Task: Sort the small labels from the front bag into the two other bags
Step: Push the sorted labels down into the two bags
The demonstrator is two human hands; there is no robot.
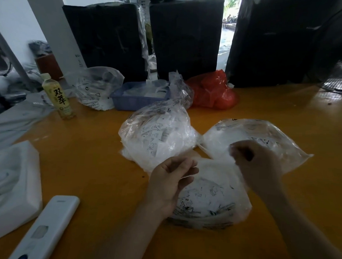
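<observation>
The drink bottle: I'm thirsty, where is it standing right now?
In the head view the drink bottle stands upright at the far left of the orange table, left of a clear bag and the blue basket.

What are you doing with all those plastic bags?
A person is sorting little labels. Both hands are at the mouth of the front bag: the left hand pinches its edge, and the right hand, blurred, is curled at the opening. Two more clear bags lie just behind it, the left bag full of labels and the right bag flatter.

Orange table [84, 155]; white wall [13, 17]; daylight beyond black bundles [185, 36].
</observation>
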